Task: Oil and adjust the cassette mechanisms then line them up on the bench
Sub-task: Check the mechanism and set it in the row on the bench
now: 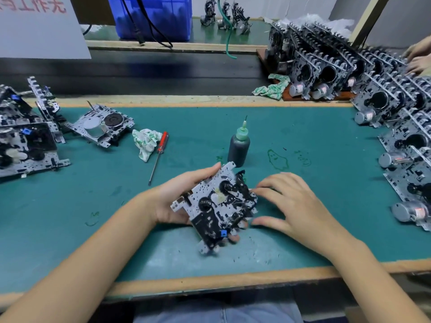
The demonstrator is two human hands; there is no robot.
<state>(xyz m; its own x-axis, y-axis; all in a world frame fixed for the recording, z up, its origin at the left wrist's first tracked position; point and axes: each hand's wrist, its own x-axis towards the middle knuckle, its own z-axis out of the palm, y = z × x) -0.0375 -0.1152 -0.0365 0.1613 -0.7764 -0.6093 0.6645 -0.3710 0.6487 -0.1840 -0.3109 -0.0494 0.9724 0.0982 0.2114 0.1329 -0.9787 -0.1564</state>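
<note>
A cassette mechanism (215,207), a silver perforated plate with black parts and a small blue piece, is tilted above the green bench mat (314,141). My left hand (179,197) grips it from underneath and along its left edge. My right hand (289,201) touches the mechanism's right edge with thumb and fingertips, its fingers fairly straight. Just behind stands a dark oil bottle (239,148) with a green needle tip. Several mechanisms lie at the left, one (102,127) with its motor up. Rows of mechanisms (396,127) stand at the right.
A red-handled screwdriver (159,155) and a crumpled cloth (145,142) lie left of the bottle. A second cloth (272,87) sits by the far rows. A blue crate (154,17) stands behind the belt. Another person's hands (417,59) reach in at the far right.
</note>
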